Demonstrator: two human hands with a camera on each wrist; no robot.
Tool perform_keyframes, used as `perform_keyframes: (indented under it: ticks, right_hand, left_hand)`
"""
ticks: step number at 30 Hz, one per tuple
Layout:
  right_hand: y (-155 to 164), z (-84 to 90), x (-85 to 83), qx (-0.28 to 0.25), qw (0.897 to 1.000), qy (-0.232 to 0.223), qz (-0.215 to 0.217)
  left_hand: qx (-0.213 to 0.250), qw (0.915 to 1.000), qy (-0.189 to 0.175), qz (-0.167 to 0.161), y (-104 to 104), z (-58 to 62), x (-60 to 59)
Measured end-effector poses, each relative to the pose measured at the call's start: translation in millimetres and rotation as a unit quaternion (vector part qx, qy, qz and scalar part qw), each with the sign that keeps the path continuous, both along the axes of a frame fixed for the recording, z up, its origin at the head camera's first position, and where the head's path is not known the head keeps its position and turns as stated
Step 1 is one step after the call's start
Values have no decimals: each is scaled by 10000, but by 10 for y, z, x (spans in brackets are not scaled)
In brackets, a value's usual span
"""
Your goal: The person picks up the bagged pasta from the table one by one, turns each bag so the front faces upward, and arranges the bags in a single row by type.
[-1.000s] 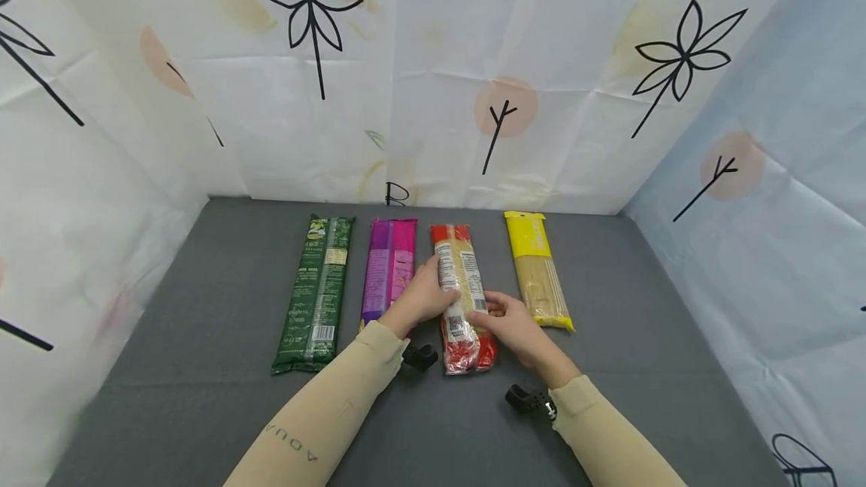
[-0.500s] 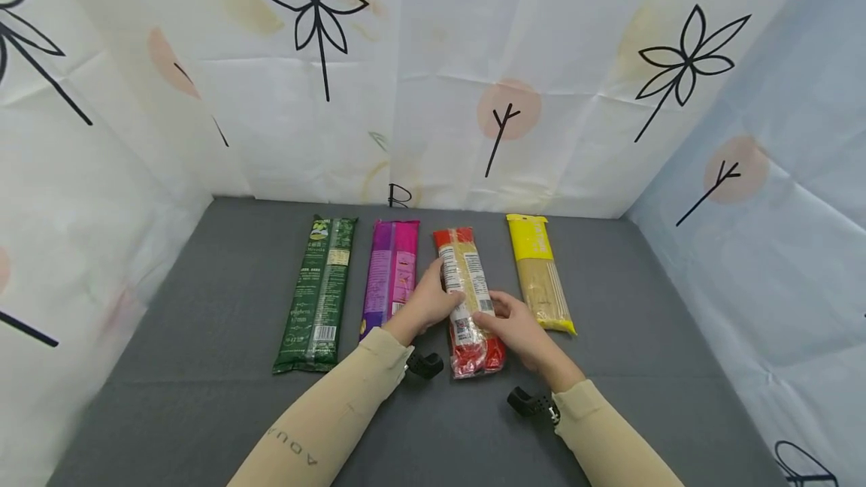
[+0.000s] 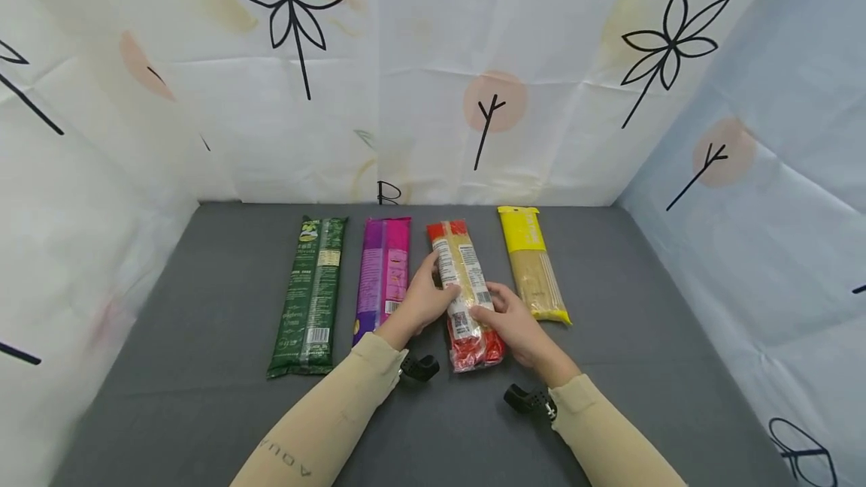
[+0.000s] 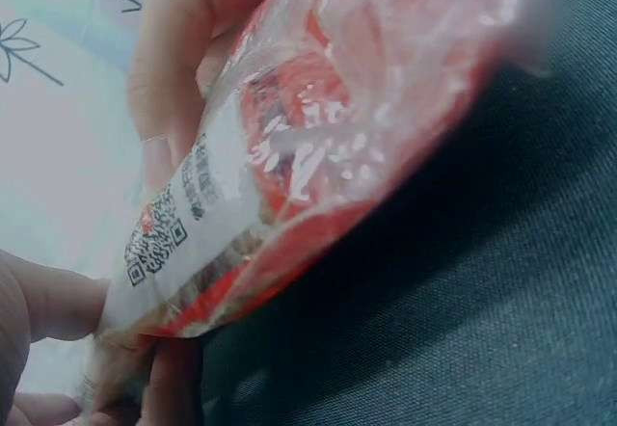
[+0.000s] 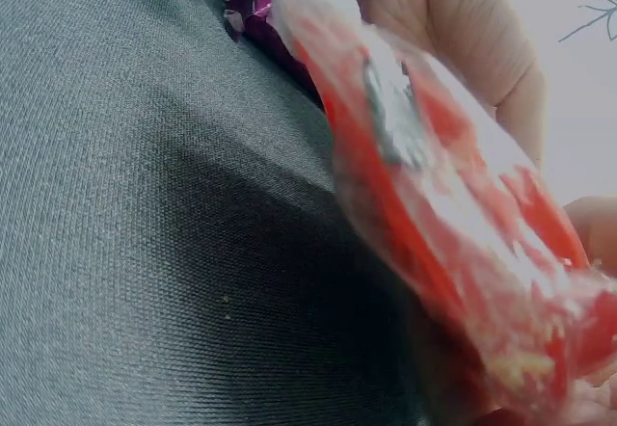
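Both hands hold a red-ended, see-through pasta packet [image 3: 458, 258], its printed back label facing up. My left hand [image 3: 421, 300] grips its left edge, thumb on top. On the right edge, lower down, my right hand [image 3: 517, 328] grips it with the thumb over the label. In the left wrist view the crinkled red end of the packet [image 4: 308, 137] hangs above the cloth, a dark shadow under it. The right wrist view also has the packet [image 5: 434, 185] off the surface. Fingers underneath are mostly hidden.
A green spaghetti packet [image 3: 311, 295] and a purple-pink packet [image 3: 384, 269] lie to the left. On the right lies a yellow packet of pasta [image 3: 534, 265]. Grey cloth [image 3: 649, 337] covers the table, with patterned white curtains [image 3: 433, 36] behind and at the sides.
The red-ended packet has shifted slightly to the right and its near end has swung right, both hands keeping their grip. The head view has shifted a little. The other packets stay put.
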State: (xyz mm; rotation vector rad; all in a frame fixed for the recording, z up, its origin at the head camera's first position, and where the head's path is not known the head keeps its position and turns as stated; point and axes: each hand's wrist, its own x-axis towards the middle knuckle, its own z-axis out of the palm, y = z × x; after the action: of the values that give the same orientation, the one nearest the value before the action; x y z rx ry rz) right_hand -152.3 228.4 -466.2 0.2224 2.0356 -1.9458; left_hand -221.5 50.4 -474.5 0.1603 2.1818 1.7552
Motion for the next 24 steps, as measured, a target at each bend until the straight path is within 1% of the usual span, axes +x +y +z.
perform_keyframes:
  ticks: [5,8,12,16,18,20,22,23,24]
  right_hand:
    - [-10,29,-14,36,9992,338,-224]
    - [-16,50,-22,104,9982,519,-275]
    - [-30,78,-28,130,9975,649,-246]
    - [-33,104,-37,250,9954,894,-226]
    - [-40,126,-43,476,9925,1117,-166]
    - [-49,157,-44,863,9867,1372,-108]
    - [-61,198,-42,1325,9782,1595,-77]
    - [-67,220,-40,1619,9719,1708,-65]
    - [-74,238,-36,1888,9654,1797,-59]
  left_hand:
    - [172,9995,245,-89,-16,53,-6]
    - [25,9992,384,-142,-39,101,-12]
    - [-200,9988,401,-193,-79,165,-11]
    - [-228,9982,472,-288,-87,202,-15]
    - [-279,9978,527,-300,-83,213,-25]
    - [-303,9978,515,-304,-78,224,-38]
    - [-233,9985,411,-293,-72,240,-42]
    - [-154,9989,330,-284,-70,243,-41]
    - [7,9993,176,-319,-76,294,-25]
